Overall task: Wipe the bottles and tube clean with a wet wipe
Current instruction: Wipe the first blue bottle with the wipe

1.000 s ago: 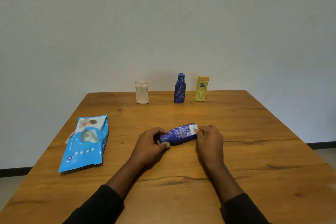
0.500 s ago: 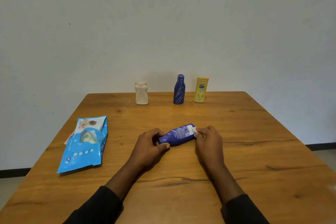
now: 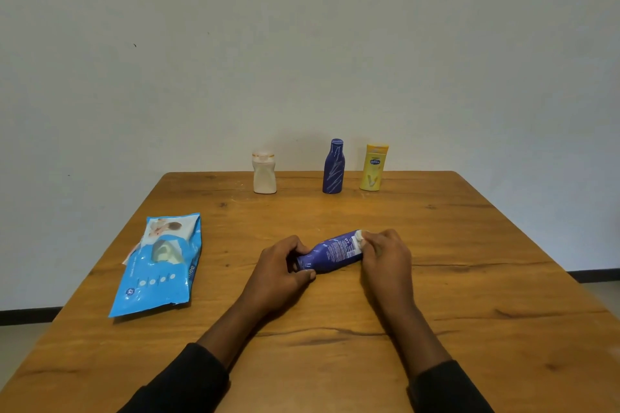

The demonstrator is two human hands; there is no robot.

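Wooden table (image 3: 469, 278), pale wall (image 3: 302, 43) behind its far edge. Near the table's middle, a little toward the near edge, a blue plastic bottle with white print on its side (image 3: 335, 250) lies flat. Its dark cap end points toward the left edge and its other end angles toward the far right corner. Your left hand (image 3: 280, 270) grips the cap end, with the fingers curled over the top and the thumb tucked along the near side. Your right hand (image 3: 385, 255) closes over the other end, fingers bent round it, knuckles up. A small white patch (image 3: 359, 236) shows at your right fingertips against the bottle's end; it cannot be told whether this is a wad of wet wipe or part of the bottle. Whether the bottle rests on the wood or is held just off it is also unclear. Both forearms lie low over the table, with black sleeves (image 3: 188, 382) at the near edge. Along the far edge three containers stand upright in a row. A squat white plastic bottle (image 3: 264, 174) is on the left, a slim dark blue bottle (image 3: 333, 168) with light streaks in the middle, and a yellow plastic tube (image 3: 373, 168) just beside it on the right. The white one stands apart from the other two. Toward the left edge a light blue foil pack of wet wipes (image 3: 161, 265) lies flat, well apart from your hands.
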